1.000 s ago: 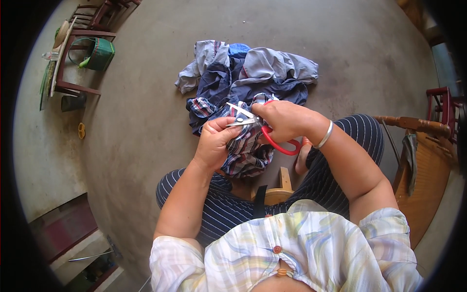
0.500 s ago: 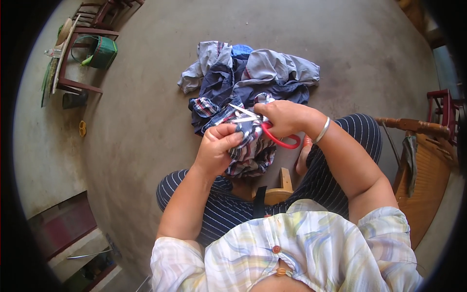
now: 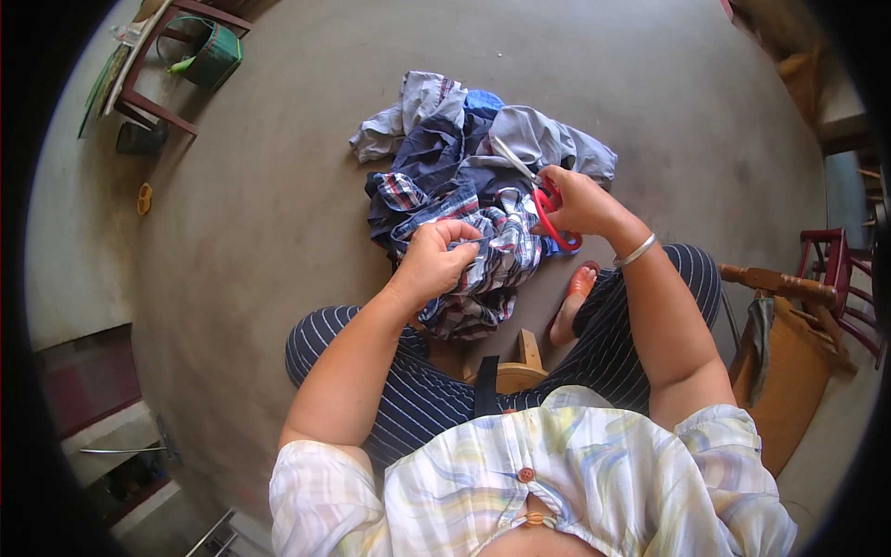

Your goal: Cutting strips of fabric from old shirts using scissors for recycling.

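- Left hand (image 3: 436,260): thumb and fingers pinched together, apparently on red, white and navy plaid cloth (image 3: 512,243) bunched in front of the person, probably to steady it.
- Right hand (image 3: 582,202): curled around red-handled metal scissors (image 3: 547,200), blades directed outward, presumably for clearance.
- Grey-and-navy fabric garment (image 3: 433,151): heaped on grey floor (image 3: 260,204) beyond, likely within reach.

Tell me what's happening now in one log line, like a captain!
left hand: holds plaid cloth | right hand: holds red-handled scissors | grey cloth: lies on floor
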### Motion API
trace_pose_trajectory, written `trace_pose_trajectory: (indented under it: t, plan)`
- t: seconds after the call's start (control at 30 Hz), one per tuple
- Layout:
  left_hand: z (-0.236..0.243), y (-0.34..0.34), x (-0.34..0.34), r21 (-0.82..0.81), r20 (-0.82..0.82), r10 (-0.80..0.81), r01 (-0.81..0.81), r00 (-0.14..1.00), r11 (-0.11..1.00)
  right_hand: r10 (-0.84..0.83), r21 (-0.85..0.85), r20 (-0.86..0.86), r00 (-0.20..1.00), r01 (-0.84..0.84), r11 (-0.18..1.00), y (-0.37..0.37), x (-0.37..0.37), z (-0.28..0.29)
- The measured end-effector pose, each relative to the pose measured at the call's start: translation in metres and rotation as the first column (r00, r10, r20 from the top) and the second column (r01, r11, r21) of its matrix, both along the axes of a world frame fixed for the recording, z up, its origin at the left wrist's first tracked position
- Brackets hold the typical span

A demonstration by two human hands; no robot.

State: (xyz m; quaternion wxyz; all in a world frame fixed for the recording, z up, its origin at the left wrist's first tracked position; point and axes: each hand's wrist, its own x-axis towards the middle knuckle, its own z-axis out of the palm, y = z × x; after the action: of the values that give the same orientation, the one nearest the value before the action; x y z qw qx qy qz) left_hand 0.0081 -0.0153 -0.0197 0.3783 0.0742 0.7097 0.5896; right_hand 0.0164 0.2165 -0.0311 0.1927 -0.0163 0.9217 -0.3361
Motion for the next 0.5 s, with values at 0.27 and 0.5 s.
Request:
trace_pose_trajectory:
  t: [0.27, 0.5]
  plan:
    - [0.001, 0.005, 0.011, 0.131, 0.412, 0.369, -0.455, 0.833, 0.881, 0.377, -0.043, 0.017, 0.926, -0.376, 0.926, -0.085, 0.034, 0.059]
    - [0.012, -0.005, 0.002, 0.23, 0.496, 0.255, -0.409, 0.83, 0.883, 0.198, -0.104, -0.212, 0.957, -0.223, 0.969, -0.008, -0.077, 0.049]
